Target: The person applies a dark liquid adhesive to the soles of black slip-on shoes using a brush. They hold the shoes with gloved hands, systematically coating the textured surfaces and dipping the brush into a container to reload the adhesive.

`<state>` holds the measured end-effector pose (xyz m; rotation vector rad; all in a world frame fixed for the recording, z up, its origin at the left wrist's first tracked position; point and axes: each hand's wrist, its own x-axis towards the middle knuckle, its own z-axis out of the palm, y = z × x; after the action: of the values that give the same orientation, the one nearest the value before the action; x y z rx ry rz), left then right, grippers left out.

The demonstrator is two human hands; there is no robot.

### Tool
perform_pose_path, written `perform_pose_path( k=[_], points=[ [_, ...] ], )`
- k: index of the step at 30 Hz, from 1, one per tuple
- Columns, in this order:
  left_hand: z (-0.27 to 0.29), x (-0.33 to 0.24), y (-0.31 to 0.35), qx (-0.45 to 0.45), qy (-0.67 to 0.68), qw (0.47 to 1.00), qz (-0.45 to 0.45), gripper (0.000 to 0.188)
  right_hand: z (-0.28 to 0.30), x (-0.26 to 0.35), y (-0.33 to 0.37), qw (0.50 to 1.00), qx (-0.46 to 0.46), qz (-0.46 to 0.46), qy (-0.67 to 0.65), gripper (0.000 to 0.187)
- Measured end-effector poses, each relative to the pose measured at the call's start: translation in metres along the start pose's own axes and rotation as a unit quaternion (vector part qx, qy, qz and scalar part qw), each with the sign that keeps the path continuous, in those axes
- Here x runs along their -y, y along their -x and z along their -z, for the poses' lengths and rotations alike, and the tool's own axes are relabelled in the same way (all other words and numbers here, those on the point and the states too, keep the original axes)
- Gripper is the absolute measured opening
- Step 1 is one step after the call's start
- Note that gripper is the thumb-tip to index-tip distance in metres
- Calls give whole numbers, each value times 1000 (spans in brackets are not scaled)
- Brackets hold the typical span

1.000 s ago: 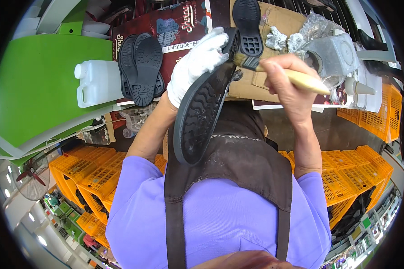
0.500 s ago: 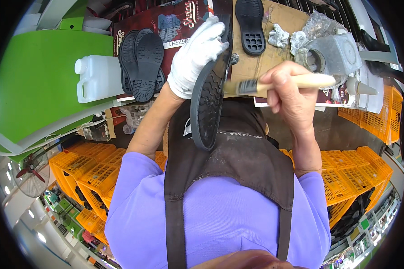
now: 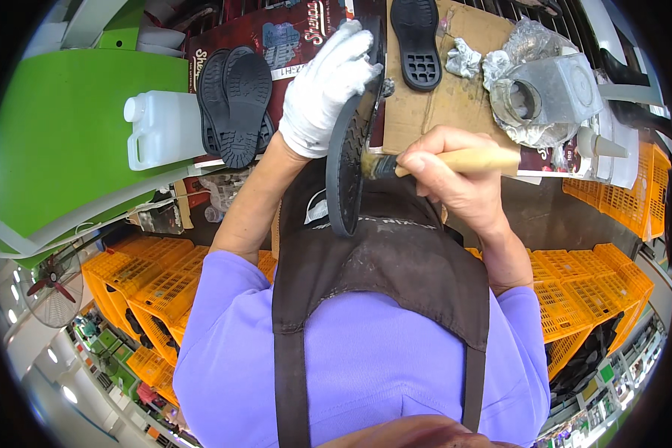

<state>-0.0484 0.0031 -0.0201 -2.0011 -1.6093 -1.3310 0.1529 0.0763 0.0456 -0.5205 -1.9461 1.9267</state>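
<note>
The left hand [image 3: 328, 89] gripped the sole [image 3: 339, 179] (long axis fore-and-aft); the right hand [image 3: 464, 198] pinched the brush [image 3: 489, 160], bristles [image 3: 370, 166] apparently touching its right side.

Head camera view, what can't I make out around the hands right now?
All in the head view:
Held sole: its far face is turned away, and the gloved left hand covers part of its upper end.
Brush: the right hand hides part of the handle.
Loose sole on the cardboard: its far end is cut off by the upper edge.
Lower soles: partly covered by the top sole.
</note>
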Motion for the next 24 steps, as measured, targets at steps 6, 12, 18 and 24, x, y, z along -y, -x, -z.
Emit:
perform_pose_path(
  k=[6, 12, 18, 24],
  points=[
    [-5, 9, 10, -31, 30, 998, 36, 36, 5, -24, -4, 930, -4, -151, -334, 35],
    [-15, 20, 39, -74, 336, 845, 410, 28, 28, -31, -5, 859, -72, -126, -491, 37],
    [13, 19, 9, -9, 843, 342, 415, 44, 41, -29, -1, 879, -126, -69, -454, 37],
    [8, 13, 24, -81, 868, 351, 341, 51, 38, -27, -2, 923, -151, -23, -354, 34]
  ],
)
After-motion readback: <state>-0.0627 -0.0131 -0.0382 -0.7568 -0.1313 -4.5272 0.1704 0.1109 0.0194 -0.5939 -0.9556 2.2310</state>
